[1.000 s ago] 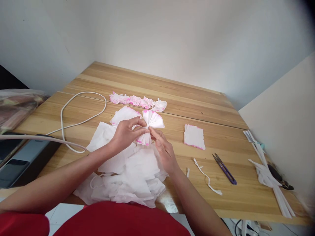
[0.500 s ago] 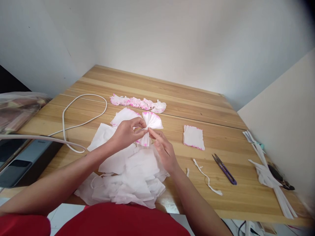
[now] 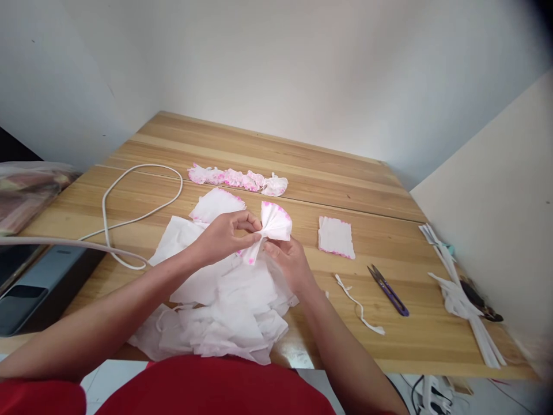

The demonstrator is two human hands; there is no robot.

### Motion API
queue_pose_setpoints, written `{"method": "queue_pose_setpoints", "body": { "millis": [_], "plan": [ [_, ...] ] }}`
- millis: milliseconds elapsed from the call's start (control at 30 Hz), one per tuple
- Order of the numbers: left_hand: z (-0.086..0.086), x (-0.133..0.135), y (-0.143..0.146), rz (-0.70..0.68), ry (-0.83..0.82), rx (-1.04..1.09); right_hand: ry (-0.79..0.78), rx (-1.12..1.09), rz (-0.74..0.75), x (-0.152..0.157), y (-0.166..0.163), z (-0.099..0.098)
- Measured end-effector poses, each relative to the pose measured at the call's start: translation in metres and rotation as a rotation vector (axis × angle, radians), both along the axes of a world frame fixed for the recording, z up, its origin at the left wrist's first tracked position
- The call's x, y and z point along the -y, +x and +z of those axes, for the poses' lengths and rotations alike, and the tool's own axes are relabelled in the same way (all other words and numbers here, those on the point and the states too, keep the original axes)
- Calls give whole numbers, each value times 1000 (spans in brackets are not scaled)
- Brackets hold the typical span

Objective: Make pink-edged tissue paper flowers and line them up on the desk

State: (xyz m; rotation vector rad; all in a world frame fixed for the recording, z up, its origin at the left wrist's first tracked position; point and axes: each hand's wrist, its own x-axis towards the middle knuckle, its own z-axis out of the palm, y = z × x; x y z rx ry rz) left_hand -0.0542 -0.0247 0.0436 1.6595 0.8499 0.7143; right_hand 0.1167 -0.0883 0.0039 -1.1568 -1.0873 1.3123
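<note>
above the heap of white tissue, both hands pinch a pleated, pink-edged tissue fan.

over the tissue pile (image 3: 224, 300) on the wooden table (image 3: 302, 167), the left hand (image 3: 222, 236) closes thumb and fingers on the gathered middle of the tissue fan (image 3: 270, 227), while the right hand (image 3: 289, 262) grips it from below, fingers curled shut on the lower pleats. a row of finished pink-edged tissue ruffles (image 3: 237, 177) lies beyond; a folded tissue square (image 3: 336, 236), a white strip (image 3: 358, 302) and purple thread snips (image 3: 387, 282) lie to the right, a white cable (image 3: 129, 219) to the left.
</note>
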Motion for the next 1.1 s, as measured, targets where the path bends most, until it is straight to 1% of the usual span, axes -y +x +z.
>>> {"method": "queue_pose_setpoints", "body": {
  "millis": [133,300,367,500,567,633,700,733,800,867,933,1033,1100],
  "plan": [
    [1,3,1,-72,-29,-7,-29,-58,27,2,1,2],
    [2,4,4,-74,7,-41,-1,-73,-61,2,-1,2],
    [1,4,4,-85,-20,-44,12,-61,-58,1,-1,1],
    [-4,2,0,-91,-88,55,75,-19,-40,-3,4,-5],
    [-6,0,-3,-64,-105,90,111,-55,-76,-7,8,-10],
    [-9,-2,-6,-2,-108,107,137,-97,-122,-11,13,-15],
    [-14,-2,-7,49,-117,130,153,-121,-135,-14,16,-18],
    [-17,-1,-6,49,-127,136,163,-126,-131,-15,17,-18],
    [-25,3,-3,-10,-147,108,182,-128,-111,-16,18,-18],
    [-31,9,5,-94,-153,34,191,-125,-86,-15,17,-17],
    [-34,16,16,-150,-160,-1,169,-131,-56,-13,14,-17],
    [-29,23,32,-183,-170,127,113,-153,-44,-11,13,-18],
    [-22,26,38,-175,-240,209,78,-176,-31,-10,14,-19]
  ]
}}
